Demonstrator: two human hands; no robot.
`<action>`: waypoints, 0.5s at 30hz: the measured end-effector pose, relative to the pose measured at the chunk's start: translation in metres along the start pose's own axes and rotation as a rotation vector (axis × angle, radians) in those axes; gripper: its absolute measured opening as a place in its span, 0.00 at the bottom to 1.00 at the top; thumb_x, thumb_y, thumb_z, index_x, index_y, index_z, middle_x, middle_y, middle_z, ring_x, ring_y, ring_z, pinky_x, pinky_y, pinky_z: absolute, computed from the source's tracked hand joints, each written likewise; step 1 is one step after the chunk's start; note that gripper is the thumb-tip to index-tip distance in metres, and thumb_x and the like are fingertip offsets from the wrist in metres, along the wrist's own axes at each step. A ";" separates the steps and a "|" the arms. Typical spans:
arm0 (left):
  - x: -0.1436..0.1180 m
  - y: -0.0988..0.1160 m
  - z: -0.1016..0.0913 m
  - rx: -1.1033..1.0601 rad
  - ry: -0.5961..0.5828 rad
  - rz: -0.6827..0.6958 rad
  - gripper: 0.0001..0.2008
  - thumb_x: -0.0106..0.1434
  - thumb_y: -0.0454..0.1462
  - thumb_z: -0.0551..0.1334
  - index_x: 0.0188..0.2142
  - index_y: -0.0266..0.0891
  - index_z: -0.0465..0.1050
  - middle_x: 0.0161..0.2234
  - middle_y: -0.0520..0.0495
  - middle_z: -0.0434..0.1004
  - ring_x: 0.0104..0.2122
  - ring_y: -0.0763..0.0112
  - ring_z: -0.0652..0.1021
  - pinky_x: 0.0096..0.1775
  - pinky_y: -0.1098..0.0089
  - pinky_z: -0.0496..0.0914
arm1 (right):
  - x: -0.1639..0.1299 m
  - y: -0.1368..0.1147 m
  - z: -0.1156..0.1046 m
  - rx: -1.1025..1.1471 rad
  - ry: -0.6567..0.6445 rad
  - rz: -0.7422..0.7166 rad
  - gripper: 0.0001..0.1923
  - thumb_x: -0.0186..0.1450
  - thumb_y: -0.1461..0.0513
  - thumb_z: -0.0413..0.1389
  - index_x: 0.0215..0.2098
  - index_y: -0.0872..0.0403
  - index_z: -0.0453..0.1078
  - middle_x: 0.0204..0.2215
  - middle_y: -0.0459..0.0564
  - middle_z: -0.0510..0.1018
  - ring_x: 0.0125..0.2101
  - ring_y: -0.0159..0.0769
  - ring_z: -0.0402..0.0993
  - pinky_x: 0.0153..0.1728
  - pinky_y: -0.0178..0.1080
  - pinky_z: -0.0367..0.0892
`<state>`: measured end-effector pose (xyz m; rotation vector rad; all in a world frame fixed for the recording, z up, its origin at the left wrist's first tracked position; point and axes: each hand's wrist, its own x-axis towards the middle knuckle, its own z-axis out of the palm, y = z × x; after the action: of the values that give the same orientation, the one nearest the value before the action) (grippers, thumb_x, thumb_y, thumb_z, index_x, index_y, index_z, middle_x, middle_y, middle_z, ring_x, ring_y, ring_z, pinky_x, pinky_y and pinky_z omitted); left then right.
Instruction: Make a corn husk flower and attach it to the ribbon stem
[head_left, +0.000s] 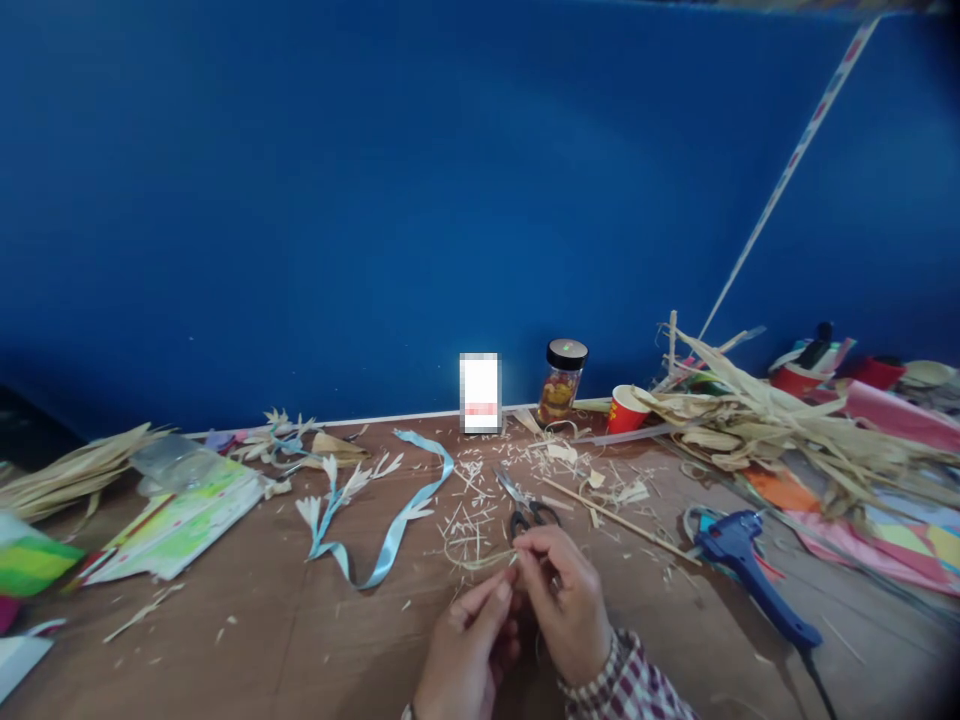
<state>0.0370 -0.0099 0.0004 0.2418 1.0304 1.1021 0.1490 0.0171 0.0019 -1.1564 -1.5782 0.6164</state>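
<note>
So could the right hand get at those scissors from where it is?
Probably yes. The scissors lie on the table just beyond the right hand, nothing between them, though its fingers are pinching a thin straw strip with the left hand.

Blue glue gun, black-lidded jar (against the wall), red cup, blue ribbon.

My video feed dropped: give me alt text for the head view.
Two hands, left hand and right hand, pinch a thin straw strip over a brown table. Scissors lie just beyond, a blue glue gun to the right.
</note>
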 end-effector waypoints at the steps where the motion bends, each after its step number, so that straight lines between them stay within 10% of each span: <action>1: 0.002 -0.001 0.002 -0.069 -0.028 0.006 0.15 0.39 0.39 0.71 0.30 0.37 0.77 0.20 0.53 0.73 0.19 0.81 0.70 0.22 0.79 0.64 | -0.002 -0.002 0.001 -0.008 -0.019 -0.053 0.05 0.61 0.65 0.50 0.33 0.54 0.68 0.30 0.51 0.72 0.31 0.35 0.69 0.31 0.35 0.66; 15: 0.005 0.011 -0.006 -0.340 0.050 0.083 0.09 0.59 0.27 0.55 0.35 0.36 0.72 0.22 0.51 0.73 0.20 0.80 0.73 0.22 0.79 0.69 | -0.010 -0.005 0.009 -0.067 -0.150 -0.132 0.08 0.60 0.67 0.49 0.33 0.53 0.70 0.29 0.50 0.72 0.31 0.35 0.69 0.32 0.36 0.65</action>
<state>0.0258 -0.0023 0.0018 -0.0166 0.8662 1.3434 0.1389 0.0077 -0.0012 -1.0653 -1.7989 0.5779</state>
